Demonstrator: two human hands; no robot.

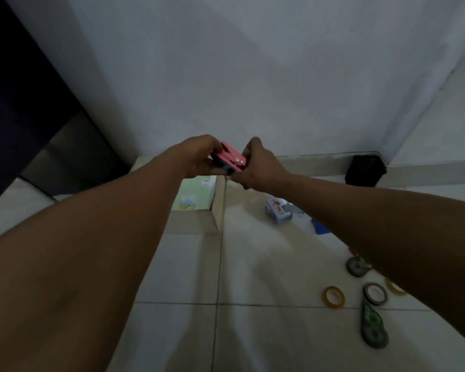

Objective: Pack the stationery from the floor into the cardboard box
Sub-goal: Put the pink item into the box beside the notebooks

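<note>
Both hands hold a pink hole punch (230, 157) in the air, above the far end of the cardboard box (218, 205). My left hand (200, 157) grips its left end and my right hand (255, 163) grips its right end. The open box stands on the floor under my left forearm, with a pale green item (196, 193) inside it. Loose stationery lies on the tiles to the right: a small blue-and-white item (278, 212), a blue piece (320, 226), a yellow tape roll (333, 297), a dark tape roll (375, 294), a green correction tape (372, 328) and a grey roll (356, 266).
A white wall (253, 76) rises just behind the box. A black object (364, 170) sits by the skirting at the right corner. Dark furniture (24, 116) fills the left side. The floor is pale tile (253, 264).
</note>
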